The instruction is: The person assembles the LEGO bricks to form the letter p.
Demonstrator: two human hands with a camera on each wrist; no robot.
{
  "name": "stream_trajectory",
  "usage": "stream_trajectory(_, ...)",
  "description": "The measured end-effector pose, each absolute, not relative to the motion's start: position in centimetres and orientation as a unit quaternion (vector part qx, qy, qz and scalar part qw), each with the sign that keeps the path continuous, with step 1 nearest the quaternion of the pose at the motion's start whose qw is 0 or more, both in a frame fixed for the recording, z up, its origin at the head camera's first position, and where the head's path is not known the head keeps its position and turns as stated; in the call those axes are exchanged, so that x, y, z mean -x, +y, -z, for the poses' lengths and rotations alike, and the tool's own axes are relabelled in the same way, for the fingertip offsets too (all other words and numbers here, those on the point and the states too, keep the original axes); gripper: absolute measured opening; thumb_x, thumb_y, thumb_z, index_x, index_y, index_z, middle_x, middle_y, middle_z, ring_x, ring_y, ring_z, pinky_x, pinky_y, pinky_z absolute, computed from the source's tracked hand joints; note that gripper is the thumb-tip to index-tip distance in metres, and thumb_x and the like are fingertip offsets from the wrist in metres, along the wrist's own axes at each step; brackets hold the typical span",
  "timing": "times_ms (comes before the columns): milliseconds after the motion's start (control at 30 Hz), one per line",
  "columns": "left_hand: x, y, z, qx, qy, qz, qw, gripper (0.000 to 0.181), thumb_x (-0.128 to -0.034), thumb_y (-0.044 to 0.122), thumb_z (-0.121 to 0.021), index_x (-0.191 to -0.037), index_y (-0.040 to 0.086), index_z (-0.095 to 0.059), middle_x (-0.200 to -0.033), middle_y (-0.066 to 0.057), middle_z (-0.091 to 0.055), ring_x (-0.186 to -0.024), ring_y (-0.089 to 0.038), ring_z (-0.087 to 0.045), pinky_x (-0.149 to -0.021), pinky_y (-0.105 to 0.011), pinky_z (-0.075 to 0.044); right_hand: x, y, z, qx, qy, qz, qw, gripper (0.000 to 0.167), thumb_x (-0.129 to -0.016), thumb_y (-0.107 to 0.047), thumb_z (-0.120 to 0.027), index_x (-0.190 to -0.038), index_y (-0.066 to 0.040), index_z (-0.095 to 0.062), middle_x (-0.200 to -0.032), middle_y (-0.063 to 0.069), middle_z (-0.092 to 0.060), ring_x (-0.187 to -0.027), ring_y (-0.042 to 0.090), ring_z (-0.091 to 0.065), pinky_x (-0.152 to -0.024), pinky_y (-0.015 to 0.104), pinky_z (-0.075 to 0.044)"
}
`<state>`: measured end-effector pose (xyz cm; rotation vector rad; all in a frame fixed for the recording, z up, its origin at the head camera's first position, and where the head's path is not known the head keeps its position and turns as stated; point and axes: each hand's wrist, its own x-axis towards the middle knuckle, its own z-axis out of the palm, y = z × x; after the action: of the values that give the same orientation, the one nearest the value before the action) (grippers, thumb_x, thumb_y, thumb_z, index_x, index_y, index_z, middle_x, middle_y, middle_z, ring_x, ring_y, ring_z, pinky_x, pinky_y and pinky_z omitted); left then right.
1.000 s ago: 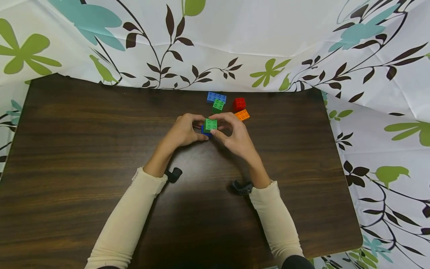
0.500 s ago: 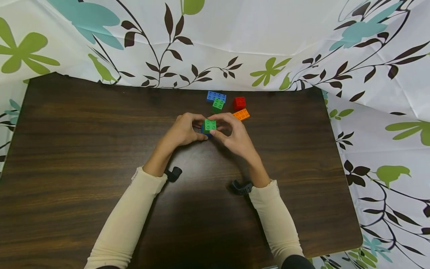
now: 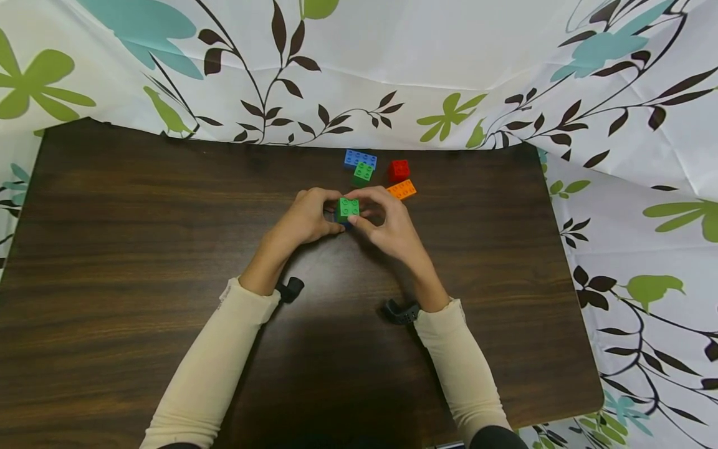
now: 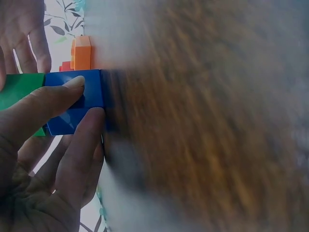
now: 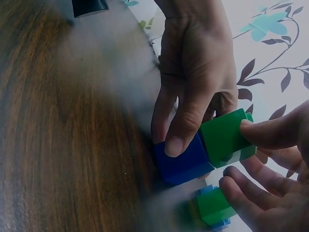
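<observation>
Two blocks sit stacked btwn the person's hands: green block (image 3: 348, 209) on top, dark blue block (image 4: 75, 101) under it. L hand (image 3: 308, 216) grips the blue one, thumb on one face, fingers round the others; R hand (image 3: 391, 226) pinches the green one btwn thumb & fingers. From the head, blue is a mere sliver; both wrist cams show its full side, w/ a thin seam against the green. Can't tell if they're pressed fully home, or if blue touches the wood.

Just beyond the fingers: second green block (image 3: 363, 174), overlapping a lighter blue block (image 3: 360, 158); head view doesn't settle on top vs. in front. Orange block (image 3: 401, 189) lies just past R hand's knuckles, red block (image 3: 399, 170) behind it.

Far tbl edge runs close behind those loose pcs. More tbl to the left of L hand than to the right of R hand; plenty toward the person, under the cream sleeves (image 3: 210, 362).

Tabletop (image 3: 140, 249) is dark, streaky woodgrain, w/ a dull shine btwn the forearms. White cloth (image 3: 437, 43) w/ leaves, birds & flowers hangs beyond the hands & off to both sides.
</observation>
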<state>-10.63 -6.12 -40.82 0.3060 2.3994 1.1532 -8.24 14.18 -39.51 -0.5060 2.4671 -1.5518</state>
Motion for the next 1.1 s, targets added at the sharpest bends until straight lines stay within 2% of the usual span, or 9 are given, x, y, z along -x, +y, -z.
stream_trajectory(200, 10.6, -6.1, 40.8, -0.111, 0.874, -0.414, 0.229, 0.038, -0.0897, 0.005, -0.086, -0.125, 0.006, -0.073, -0.126, -0.018, -0.075, -0.123, -0.036, -0.067, -0.11, -0.051, -0.054, 8.3, 13.9, 39.4, 0.163, 0.839, 0.512, 0.091, 0.035, -0.095, 0.002, -0.078, -0.13, 0.0, -0.071, -0.126, 0.018, -0.067, -0.112, 0.031, -0.065, -0.099, 0.046, -0.062)
stream_trajectory(533, 10.7, -5.9, 41.1, -0.106, 0.879, -0.404, 0.23, 0.052, -0.09, 0.008, -0.087, -0.139, 0.006, -0.069, -0.134, -0.018, -0.073, -0.13, -0.038, -0.064, -0.113, -0.053, -0.052, 8.2, 13.5, 39.2, 0.158, 0.847, 0.499, 0.093, 0.035, -0.095, 0.001, -0.078, -0.129, -0.003, -0.073, -0.126, 0.017, -0.068, -0.111, 0.03, -0.065, -0.099, 0.046, -0.062)
stream_trajectory(833, 10.7, -5.9, 40.6, -0.1, 0.883, -0.397, 0.229, 0.054, -0.0886, 0.008, -0.088, -0.14, 0.007, -0.07, -0.136, -0.018, -0.073, -0.133, -0.04, -0.062, -0.114, -0.055, -0.051, 8.1, 13.1, 38.5, 0.159, 0.87, 0.458, 0.082, 0.033, -0.095, -0.003, -0.079, -0.128, -0.006, -0.074, -0.114, 0.014, -0.067, -0.098, 0.027, -0.061, -0.083, 0.04, -0.06)
stream_trajectory(1100, 10.6, -5.5, 40.5, -0.089, 0.887, -0.386, 0.238, 0.051, -0.0896, 0.008, -0.087, -0.138, 0.007, -0.071, -0.136, -0.018, -0.072, -0.133, -0.041, -0.057, -0.113, -0.057, -0.051, 8.0, 13.2, 39.2, 0.167, 0.89, 0.42, 0.057, 0.037, -0.093, -0.007, -0.084, -0.13, -0.01, -0.075, -0.12, 0.012, -0.072, -0.101, 0.029, -0.065, -0.083, 0.043, -0.06)
